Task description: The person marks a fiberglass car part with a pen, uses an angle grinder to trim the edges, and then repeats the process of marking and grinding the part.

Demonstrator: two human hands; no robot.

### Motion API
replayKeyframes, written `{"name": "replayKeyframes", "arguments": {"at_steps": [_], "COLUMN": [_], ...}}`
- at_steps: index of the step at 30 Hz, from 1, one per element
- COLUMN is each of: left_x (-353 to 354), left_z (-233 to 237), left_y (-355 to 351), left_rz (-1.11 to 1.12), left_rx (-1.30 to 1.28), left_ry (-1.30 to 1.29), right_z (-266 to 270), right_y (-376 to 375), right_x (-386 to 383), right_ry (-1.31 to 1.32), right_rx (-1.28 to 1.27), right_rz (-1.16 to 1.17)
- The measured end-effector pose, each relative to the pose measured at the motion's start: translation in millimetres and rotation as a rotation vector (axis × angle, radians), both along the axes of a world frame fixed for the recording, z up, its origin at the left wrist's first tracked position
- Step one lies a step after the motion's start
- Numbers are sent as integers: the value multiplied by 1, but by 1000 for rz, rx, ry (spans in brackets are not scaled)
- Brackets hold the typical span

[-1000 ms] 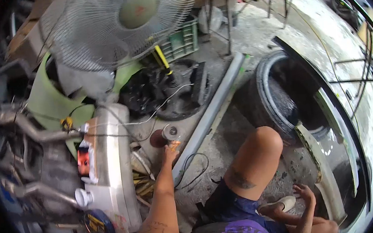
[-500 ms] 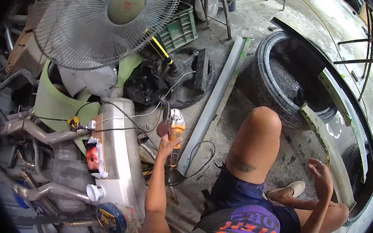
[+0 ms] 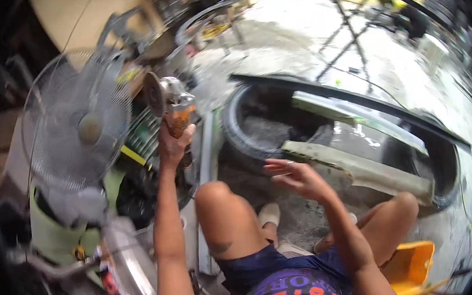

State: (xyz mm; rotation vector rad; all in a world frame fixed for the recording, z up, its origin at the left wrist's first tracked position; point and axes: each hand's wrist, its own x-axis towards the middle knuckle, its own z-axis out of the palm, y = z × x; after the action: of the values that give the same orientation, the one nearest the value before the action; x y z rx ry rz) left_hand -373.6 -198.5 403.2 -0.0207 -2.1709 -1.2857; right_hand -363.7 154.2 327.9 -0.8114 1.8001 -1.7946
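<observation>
Angle grinder point(image 3: 173, 103) sits in the upper left of the middle of the frame, raised above the person's knee; the things around it run from large to small as follows

A pale car body point(image 3: 405, 90) fills the right and upper right, its dark wheel arch curving from the top centre down to the right edge. Inside the arch stands a black tyre point(image 3: 238, 129), centre frame, and a long pale strip point(image 3: 361, 169) lies slanted across the opening, just right of it. A standing fan point(image 3: 80, 127) with a wire cage takes up the left side, blurred, close beside the grinder. A grey bar point(image 3: 209, 144) runs down the floor between the fan and the tyre. A yellow container point(image 3: 411, 261) shows at the lower right, beside the person's leg. The person's bare knee point(image 3: 218, 202) rises in the lower centre above dark shorts point(image 3: 269, 268).

The right hand point(image 3: 297, 177) hangs in the centre in front of the tyre and strip, palm up, fingers spread wide and holding nothing. The left hand point(image 3: 173, 146) is wrapped tight round the orange grip of the grinder, the arm stretched straight up from the bottom edge, with the tool's disc pointing to the upper left, toward the fan cage but clear of it
</observation>
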Motion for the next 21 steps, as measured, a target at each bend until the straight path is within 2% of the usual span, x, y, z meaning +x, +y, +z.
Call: {"name": "replayKeyframes", "arguments": {"at_steps": [3, 4, 7, 10, 12, 14, 16, 21], "left_x": [-41, -55, -59, -54, -46, -39, -35, -32], "left_z": [36, 34, 43, 18, -12, -38, -57, -67], "left_y": [55, 64, 127, 175, 199, 221, 234, 254], "left_rz": [-170, -187, -370, -417, -453, -342, -324, -305], "left_rx": [20, 1, 166, 319, 389, 270, 244, 220], "left_ry": [13, -13, -65, -177, -172, -84, -114, -211], "right_z": [-2, -5, -2, -5, 6, -17, -48, -55], "right_y": [-19, -27, -38, -39, -20, -14, -8, 2], "right_x": [3, 5, 1, -2, 8, 9, 9, 13], "right_ry": [103, 173, 275, 240, 63, 98, 69, -101], "right_rx": [-71, -88, -123, -242, -312, -274, -237, -225], "right_rz": [-140, -206, -419, -508, -371, -426, -457, -505]}}
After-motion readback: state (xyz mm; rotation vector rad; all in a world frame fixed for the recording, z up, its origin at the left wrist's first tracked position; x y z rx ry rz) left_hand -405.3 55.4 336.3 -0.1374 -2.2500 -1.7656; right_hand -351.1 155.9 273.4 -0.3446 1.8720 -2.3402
